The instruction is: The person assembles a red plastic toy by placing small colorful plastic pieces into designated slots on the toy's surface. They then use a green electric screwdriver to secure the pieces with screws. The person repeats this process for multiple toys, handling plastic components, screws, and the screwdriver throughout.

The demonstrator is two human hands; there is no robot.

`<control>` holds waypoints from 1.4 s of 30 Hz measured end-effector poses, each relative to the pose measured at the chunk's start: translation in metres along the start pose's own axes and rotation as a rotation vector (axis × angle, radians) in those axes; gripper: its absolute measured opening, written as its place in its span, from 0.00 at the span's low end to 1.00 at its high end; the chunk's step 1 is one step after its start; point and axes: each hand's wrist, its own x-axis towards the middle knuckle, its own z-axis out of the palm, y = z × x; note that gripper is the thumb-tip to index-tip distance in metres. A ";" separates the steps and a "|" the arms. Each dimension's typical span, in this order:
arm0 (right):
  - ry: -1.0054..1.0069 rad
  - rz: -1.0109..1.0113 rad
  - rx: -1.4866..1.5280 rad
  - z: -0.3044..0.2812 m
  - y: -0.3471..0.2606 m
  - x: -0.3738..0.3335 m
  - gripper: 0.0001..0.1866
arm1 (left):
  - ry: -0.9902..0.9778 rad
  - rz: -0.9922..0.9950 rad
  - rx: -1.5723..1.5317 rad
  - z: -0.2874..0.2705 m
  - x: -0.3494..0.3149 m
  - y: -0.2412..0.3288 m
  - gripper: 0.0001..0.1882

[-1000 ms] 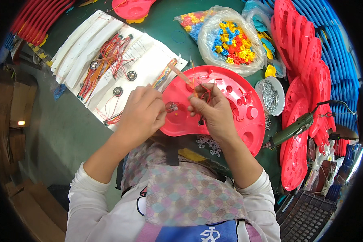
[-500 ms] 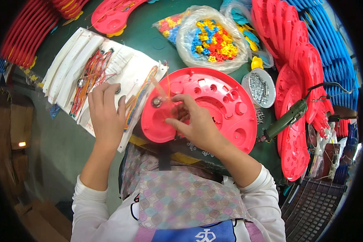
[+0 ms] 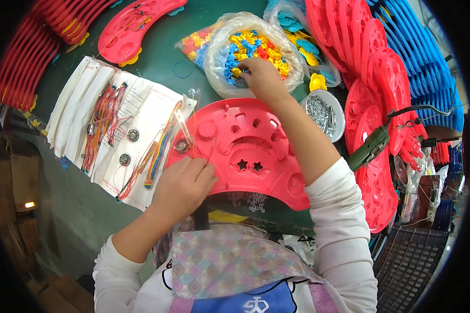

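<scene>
A red plastic shell with round recesses and two star-shaped holes lies before me. A round metal speaker and a clear strip with thin wires rest on its left lobe. Over that lobe's near edge, my left hand is closed with curled fingers; whatever they grip is hidden. My right hand reaches into an open clear bag of small star-shaped plastic pieces in blue, yellow and red. Its fingers are bent into a pinch among the pieces, and what is between them cannot be made out.
White sheets on the left carry wire bundles and two loose speakers. A white tub of screws stands right of the shell, near a green electric screwdriver. Stacked red shells and blue parts line the right side.
My right hand has gone from the shell's left lobe up into the bag of pieces. My left hand has moved from the sheets onto the shell's near-left edge. Another speaker shows on the sheets.
</scene>
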 end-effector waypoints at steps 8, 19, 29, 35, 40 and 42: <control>-0.067 -0.018 -0.163 0.010 -0.002 0.006 0.14 | 0.234 -0.034 -0.119 -0.014 0.022 0.002 0.15; 0.021 0.241 0.345 -0.046 0.012 -0.006 0.16 | 0.191 -0.015 -0.131 0.007 0.159 -0.050 0.03; -0.160 0.320 0.589 -0.090 -0.051 -0.109 0.11 | -0.150 0.092 0.327 0.086 0.235 -0.113 0.10; -0.295 0.019 0.348 -0.074 -0.058 -0.178 0.10 | 0.007 0.151 -0.008 0.031 0.195 -0.059 0.12; -0.167 -0.011 0.215 -0.059 -0.056 -0.185 0.08 | -0.246 0.210 -0.371 0.024 0.106 -0.018 0.12; -0.160 -0.006 0.172 -0.055 -0.058 -0.184 0.08 | -0.250 0.218 -0.357 0.029 0.088 -0.014 0.14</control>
